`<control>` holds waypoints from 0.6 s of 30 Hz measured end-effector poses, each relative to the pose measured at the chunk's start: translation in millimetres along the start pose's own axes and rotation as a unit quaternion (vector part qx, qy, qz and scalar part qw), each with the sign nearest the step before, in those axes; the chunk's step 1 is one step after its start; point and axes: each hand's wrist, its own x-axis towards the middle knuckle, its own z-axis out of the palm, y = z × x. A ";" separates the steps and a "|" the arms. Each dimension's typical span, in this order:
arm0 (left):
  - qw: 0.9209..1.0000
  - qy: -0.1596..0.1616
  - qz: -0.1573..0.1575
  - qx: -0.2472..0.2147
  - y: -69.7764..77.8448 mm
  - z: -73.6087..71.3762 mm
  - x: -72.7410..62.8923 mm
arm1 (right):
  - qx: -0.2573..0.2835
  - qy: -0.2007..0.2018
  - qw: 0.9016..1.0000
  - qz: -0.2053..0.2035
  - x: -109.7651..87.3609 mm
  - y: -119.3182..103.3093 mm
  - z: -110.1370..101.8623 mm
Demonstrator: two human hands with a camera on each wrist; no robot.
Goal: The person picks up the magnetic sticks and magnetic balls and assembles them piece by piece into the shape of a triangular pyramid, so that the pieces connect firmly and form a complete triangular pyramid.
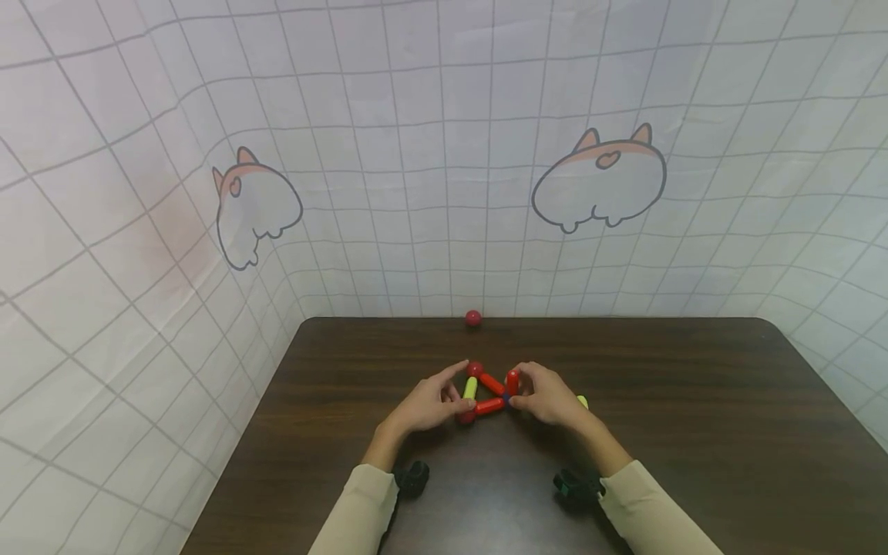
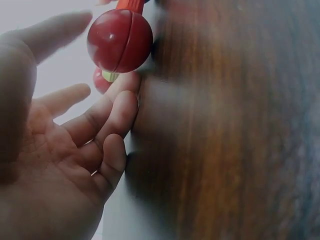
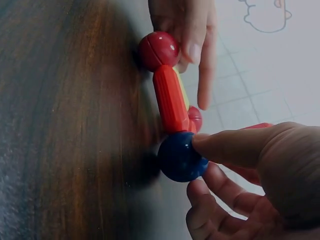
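Observation:
Magnetic rods and balls are joined in a triangle on the table. A yellow-green rod point(image 1: 470, 388) links a far red ball point(image 1: 475, 369) and a near red ball point(image 2: 120, 41); two red rods point(image 3: 171, 98) run from these to a blue ball point(image 3: 183, 157). My left hand point(image 1: 428, 402) spans the left side, its index fingertip by the far ball and thumb by the near one, fingers loosely extended. With thumb and fingertips, my right hand point(image 1: 548, 395) pinches the blue ball. Another red rod point(image 1: 512, 383) stands up from that ball, beside the right index finger.
A loose red ball point(image 1: 473, 317) lies at the table's back edge. Part of a yellow-green piece point(image 1: 583, 401) shows beyond the right wrist. The dark wooden table point(image 1: 333, 432) meets a grid-patterned curtain point(image 1: 416, 193) behind and at the sides.

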 end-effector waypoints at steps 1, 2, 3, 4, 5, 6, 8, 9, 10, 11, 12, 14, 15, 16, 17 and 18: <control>1.000 0.005 0.002 0.003 -0.1 0.3 -0.1 | -0.002 0.000 1.000 -0.001 0.6 0.6 -0.1; 1.000 0.009 0.004 0.004 -0.3 0.6 -0.2 | -0.003 -0.002 1.000 -0.003 1.3 1.2 -0.5; 1.000 0.013 0.007 0.007 -0.3 0.8 -0.2 | -0.004 -0.003 1.000 -0.005 1.7 1.5 -1.2; 1.000 0.017 0.009 0.007 -0.7 1.2 -0.1 | -0.005 -0.005 1.000 -0.007 2.3 1.6 -1.8; 1.000 0.019 0.008 0.007 -1.2 1.5 -0.2 | -0.004 -0.007 1.000 -0.008 2.8 1.4 -2.6; 1.000 0.022 0.009 0.007 -1.6 1.7 -0.2 | -0.002 -0.010 1.000 -0.009 3.3 1.3 -3.4; 1.000 0.025 0.009 0.007 -1.7 1.7 -0.2 | -0.003 -0.018 1.000 -0.016 4.3 0.9 -5.7; 1.000 0.026 0.009 0.008 -1.7 1.7 -0.2 | -0.003 -0.022 1.000 -0.017 5.0 0.9 -6.6; 1.000 0.027 0.009 0.008 -1.9 1.8 -0.1 | -0.003 -0.025 0.999 -0.019 5.6 1.1 -7.1; 1.000 0.028 0.010 0.009 -2.0 1.9 0.0 | -0.001 -0.028 0.999 -0.021 6.4 1.4 -7.7; 0.999 0.030 0.009 0.011 -1.7 1.9 0.1 | -0.001 -0.029 0.999 -0.022 6.9 1.8 -8.1; 0.999 0.034 0.011 0.012 -1.6 2.0 0.4 | 0.001 -0.027 0.999 -0.021 8.3 2.7 -8.4; 0.999 0.036 0.011 0.013 -1.6 2.1 0.5 | 0.001 -0.024 0.999 -0.020 8.9 3.3 -8.5; 0.999 0.038 0.010 0.013 -1.5 2.0 0.7 | 0.004 -0.023 1.000 -0.019 9.3 3.8 -8.4; 0.999 0.041 0.010 0.014 -1.3 1.9 0.8 | 0.007 -0.020 1.000 -0.015 9.6 4.1 -8.2; 0.999 0.043 0.010 0.014 -1.2 1.9 0.9 | 0.009 -0.018 1.000 -0.012 9.3 4.4 -8.3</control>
